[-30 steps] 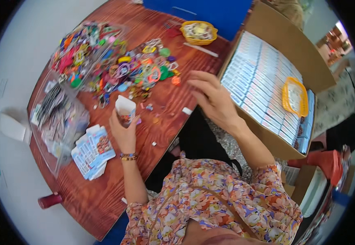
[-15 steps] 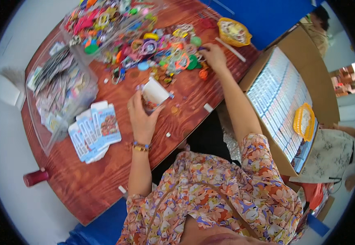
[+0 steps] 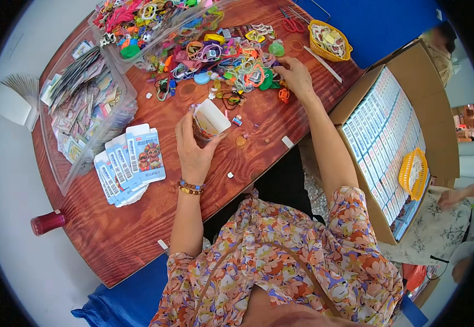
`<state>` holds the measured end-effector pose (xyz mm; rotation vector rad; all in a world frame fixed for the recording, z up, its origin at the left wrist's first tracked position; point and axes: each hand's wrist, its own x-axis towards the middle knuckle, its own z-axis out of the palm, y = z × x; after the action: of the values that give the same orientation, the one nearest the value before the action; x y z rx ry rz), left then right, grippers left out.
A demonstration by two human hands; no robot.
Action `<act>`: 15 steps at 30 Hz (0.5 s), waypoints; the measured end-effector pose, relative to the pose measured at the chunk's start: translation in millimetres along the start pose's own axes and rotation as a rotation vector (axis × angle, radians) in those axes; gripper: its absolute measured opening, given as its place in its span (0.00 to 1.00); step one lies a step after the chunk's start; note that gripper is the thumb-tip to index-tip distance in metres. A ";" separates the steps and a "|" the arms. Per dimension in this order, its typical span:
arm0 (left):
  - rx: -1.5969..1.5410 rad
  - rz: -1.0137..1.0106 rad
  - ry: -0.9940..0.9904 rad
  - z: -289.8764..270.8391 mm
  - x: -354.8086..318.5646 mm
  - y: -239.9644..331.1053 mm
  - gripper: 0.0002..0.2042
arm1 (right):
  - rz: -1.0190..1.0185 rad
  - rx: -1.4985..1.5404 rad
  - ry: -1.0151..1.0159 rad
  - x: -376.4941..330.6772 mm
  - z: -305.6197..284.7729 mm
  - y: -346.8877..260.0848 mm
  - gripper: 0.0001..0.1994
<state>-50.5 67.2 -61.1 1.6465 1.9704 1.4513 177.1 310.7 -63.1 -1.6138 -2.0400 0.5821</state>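
Fingers [image 3: 184, 124] of left hand [image 3: 194, 153] are clamping square-mouthed card box [image 3: 214, 118]; right hand [image 3: 297, 79] is touching glossy plastic trinkets [image 3: 228, 62] at two o'clock, grip unclear.

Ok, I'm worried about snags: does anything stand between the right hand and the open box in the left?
Nothing tall shows between the right hand and the box; only the near edge of the trinket pile lies low there.

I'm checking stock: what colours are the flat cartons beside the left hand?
The flat cartons look light blue and white, best in the head view.
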 end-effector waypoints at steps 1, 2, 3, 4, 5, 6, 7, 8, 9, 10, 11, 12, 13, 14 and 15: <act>0.002 -0.004 -0.001 -0.2 0.0 1.1 0.41 | -0.020 0.025 0.002 -1.5 2.9 3.8 0.19; 0.005 -0.009 0.000 -0.3 0.3 2.0 0.41 | -0.042 0.050 0.003 -2.8 2.8 2.8 0.19; 0.002 -0.009 -0.001 -0.3 0.6 2.1 0.41 | -0.040 0.048 0.003 -3.6 2.0 2.4 0.19; 0.012 -0.008 0.004 -0.4 1.0 1.8 0.41 | -0.008 0.078 -0.036 -4.8 1.4 2.1 0.19; 0.022 -0.007 0.010 -0.6 1.3 1.4 0.41 | 0.023 0.108 -0.076 -6.9 -0.3 -0.4 0.19; 0.021 -0.009 0.008 -1.0 1.6 1.7 0.41 | 0.026 0.107 -0.077 -10.2 -2.4 -2.3 0.19; 0.025 -0.006 0.009 -1.6 2.0 2.0 0.41 | 0.070 0.074 -0.050 -14.1 -4.6 -4.1 0.19; 0.028 -0.001 0.010 -1.1 2.5 2.4 0.41 | 0.114 0.041 -0.020 -16.8 -6.7 -4.0 0.19; 0.026 -0.001 0.007 -0.5 2.6 2.0 0.41 | 0.118 0.039 -0.019 -18.0 -7.2 -1.2 0.19; 0.014 -0.012 0.005 0.0 2.7 1.5 0.41 | 0.095 0.027 -0.003 -19.0 -7.6 2.7 0.19; 0.004 -0.022 0.005 -0.1 2.9 1.3 0.41 | 0.069 0.017 0.011 -20.3 -8.9 0.8 0.19; 0.006 -0.023 0.004 0.2 2.3 1.1 0.41 | 0.069 0.018 0.010 -21.2 -9.8 -1.5 0.19; 0.005 -0.025 -0.004 0.6 1.2 0.7 0.41 | 0.075 -0.014 -0.008 -21.7 -10.9 -4.3 0.19; 0.005 -0.026 -0.012 1.3 0.6 0.5 0.41 | 0.081 -0.047 -0.025 -22.8 -12.2 -7.4 0.19; 0.007 -0.026 -0.013 2.4 0.5 0.8 0.41 | 0.081 -0.044 -0.026 -20.6 -11.0 -4.8 0.19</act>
<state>-48.6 68.8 -61.5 1.6224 1.9855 1.4222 184.0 289.9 -53.5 -1.7299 -2.0275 0.5933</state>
